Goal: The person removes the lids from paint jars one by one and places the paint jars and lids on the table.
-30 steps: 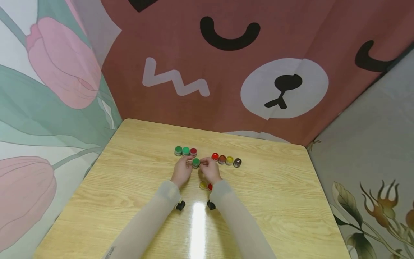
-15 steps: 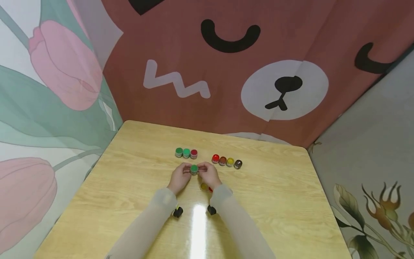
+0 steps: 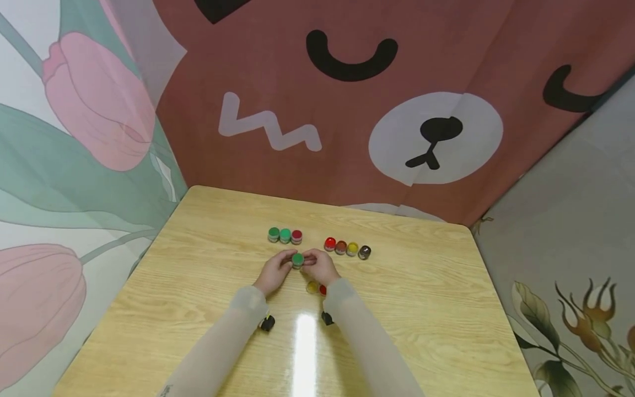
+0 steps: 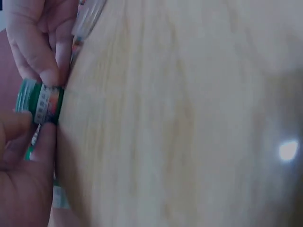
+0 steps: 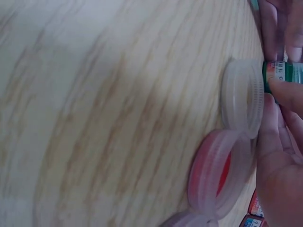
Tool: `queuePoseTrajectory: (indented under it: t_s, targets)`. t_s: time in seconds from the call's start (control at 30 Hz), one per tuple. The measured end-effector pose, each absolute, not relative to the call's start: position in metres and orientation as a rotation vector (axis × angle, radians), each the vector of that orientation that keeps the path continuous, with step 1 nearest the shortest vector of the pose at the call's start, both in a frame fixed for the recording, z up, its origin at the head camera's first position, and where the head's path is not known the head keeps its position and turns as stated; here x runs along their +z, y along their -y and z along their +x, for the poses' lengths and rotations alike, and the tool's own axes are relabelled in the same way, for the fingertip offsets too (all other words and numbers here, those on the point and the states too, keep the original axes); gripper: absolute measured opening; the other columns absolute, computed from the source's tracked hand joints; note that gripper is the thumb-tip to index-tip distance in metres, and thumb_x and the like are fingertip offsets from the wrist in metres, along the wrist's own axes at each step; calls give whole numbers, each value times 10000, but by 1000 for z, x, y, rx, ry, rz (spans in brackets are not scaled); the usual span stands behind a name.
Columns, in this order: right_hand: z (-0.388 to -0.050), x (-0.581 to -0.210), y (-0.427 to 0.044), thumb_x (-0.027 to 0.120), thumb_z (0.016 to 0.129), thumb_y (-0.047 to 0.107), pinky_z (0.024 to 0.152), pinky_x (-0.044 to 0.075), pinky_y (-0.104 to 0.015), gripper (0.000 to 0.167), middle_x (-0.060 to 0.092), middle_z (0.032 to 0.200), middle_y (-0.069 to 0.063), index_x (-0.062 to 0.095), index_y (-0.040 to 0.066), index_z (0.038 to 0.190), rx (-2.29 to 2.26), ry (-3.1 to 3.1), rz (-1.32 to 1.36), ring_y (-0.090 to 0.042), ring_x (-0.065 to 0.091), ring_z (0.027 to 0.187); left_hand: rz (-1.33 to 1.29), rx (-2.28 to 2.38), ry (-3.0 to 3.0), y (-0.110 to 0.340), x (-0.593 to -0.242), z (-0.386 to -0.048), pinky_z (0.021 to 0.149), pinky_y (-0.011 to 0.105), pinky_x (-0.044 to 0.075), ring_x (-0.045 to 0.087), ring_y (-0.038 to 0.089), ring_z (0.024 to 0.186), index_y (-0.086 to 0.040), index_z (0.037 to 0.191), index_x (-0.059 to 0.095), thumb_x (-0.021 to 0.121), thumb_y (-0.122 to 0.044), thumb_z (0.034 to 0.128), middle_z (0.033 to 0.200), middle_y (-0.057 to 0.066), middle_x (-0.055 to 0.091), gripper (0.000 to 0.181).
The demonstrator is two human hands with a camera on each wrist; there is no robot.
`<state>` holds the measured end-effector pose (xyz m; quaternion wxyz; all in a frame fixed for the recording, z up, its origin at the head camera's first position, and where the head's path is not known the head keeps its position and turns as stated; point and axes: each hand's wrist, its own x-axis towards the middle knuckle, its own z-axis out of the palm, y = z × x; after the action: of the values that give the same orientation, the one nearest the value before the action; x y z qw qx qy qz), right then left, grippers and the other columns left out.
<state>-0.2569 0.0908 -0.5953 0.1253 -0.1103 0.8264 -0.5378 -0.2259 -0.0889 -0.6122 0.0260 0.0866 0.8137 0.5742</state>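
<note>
A small green paint jar (image 3: 297, 260) is held between both hands near the middle of the wooden table, its green top facing up. My left hand (image 3: 274, 272) pinches it from the left, with thumb and finger against its side in the left wrist view. From the right, my right hand (image 3: 322, 267) grips the same jar; its thumb lies on the label in the right wrist view. Nearer to me, by the right wrist, lie a yellow-tinted clear lid (image 3: 311, 286) and a red lid (image 5: 220, 172), partly hidden by the sleeve in the head view.
Beyond the hands, a row of a dark green jar (image 3: 274, 234), a lighter green jar (image 3: 285, 235) and a dark red jar (image 3: 296, 237) stands to the left. Further right are red (image 3: 329, 243), brown (image 3: 340, 247), yellow (image 3: 353, 248) and dark (image 3: 364, 252) jars.
Both hands have drawn the green jar toward me and slightly left, away from the left row. Over the last half second they have stayed nearly still around it.
</note>
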Motion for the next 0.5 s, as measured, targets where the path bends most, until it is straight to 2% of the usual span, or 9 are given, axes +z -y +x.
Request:
queuePoseTrajectory:
  t_s: [0.23, 0.5]
  targets:
    - [-257, -595, -92, 749, 879, -33, 842, 591, -317, 281, 720, 1033, -124, 694, -16, 1154, -1515, -2431, -308, -237, 692, 953, 310, 1744, -2515, 95, -617, -227, 1146, 508, 383, 480, 327, 1376, -74, 1417, 573, 502, -122, 1071, 1431, 133, 577, 356]
    - [-253, -591, -92, 750, 892, -17, 856, 588, -317, 272, 725, 1044, -119, 700, 5, 1159, -1509, -2412, -296, -233, 697, 972, 334, 1759, -2511, 97, -615, -225, 1128, 506, 406, 513, 307, 1349, -118, 1377, 607, 502, -149, 1072, 1387, 96, 614, 324]
